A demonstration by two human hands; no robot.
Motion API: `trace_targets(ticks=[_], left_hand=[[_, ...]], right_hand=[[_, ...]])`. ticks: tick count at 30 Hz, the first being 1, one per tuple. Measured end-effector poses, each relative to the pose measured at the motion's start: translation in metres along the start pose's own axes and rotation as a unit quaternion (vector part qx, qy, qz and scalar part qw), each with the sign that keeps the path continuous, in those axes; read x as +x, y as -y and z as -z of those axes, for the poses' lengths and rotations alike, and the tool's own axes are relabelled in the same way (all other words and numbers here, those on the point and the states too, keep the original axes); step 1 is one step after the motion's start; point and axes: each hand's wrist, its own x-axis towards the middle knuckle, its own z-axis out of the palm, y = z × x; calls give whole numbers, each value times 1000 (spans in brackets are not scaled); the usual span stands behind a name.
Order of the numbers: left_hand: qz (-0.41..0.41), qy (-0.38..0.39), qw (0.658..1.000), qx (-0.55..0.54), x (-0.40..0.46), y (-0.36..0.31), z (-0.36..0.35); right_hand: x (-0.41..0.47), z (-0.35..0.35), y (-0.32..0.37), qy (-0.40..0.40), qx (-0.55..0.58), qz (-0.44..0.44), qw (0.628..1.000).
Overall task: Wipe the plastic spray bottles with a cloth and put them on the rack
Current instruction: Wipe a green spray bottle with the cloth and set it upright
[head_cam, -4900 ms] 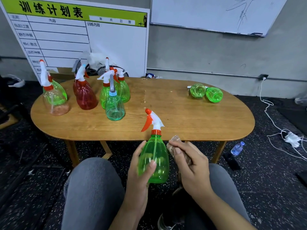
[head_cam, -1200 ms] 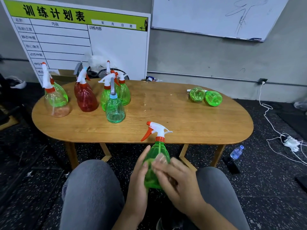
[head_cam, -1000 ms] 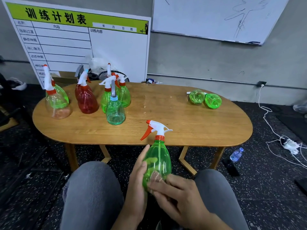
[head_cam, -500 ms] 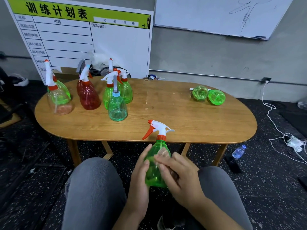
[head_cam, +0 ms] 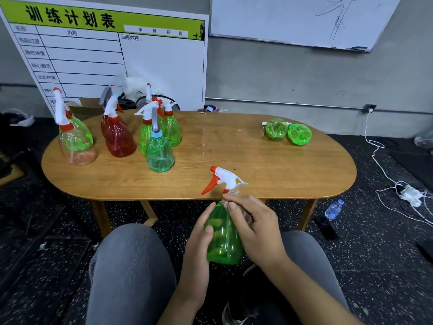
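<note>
- Your left hand [head_cam: 199, 240] is wrapped round the belly of the green spray bottle [head_cam: 223, 238], thumb across its near face and the other fingers hidden behind it; it grips the bottle just short of the tabletop [head_cam: 269, 165] edge, above the gap between your knees.
- The bottle stands close to upright, its long axis running from the base down by your lap to the white and orange trigger head [head_cam: 222, 180], which tips slightly away from you and points its nozzle to your left.
- Your right hand [head_cam: 255, 225] lies against the bottle's right shoulder with its fingers [head_cam: 234, 202] curled at the neck, pinching a small cloth [head_cam: 230, 191] of which only a pale scrap shows just under the orange collar.
- So the unwiped run, as I judge it, lies straight below those fingers: the coming stroke would follow the long axis down toward the base, while the left hand turns the bottle to bring round a fresh face.
- The right hand is the nearer one to the neck and trigger; the left owns the body and base.
- No rack shows in this view, so you cannot yet tell which way the bottle must go afterwards.
- Other bottles stand grouped on the far left of the tabletop, and two green ones [head_cam: 288, 132] lie on their sides at the far right, well apart from your hands.
</note>
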Motion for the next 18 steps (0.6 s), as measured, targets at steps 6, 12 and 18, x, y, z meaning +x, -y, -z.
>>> trace_targets(ticks=[6,12,18], left_hand=[[-1,-18,1000,7,2,4,6],[-1,-12,1000,-1,-2,1,-1],[0,-11,1000,13,-3,-1,-2]], right_hand=[[-41,-3,-4,72,-41,60,995],[-48,19,-5,79,-28,101,991],[-11,14,3,-10,73,-38,997]])
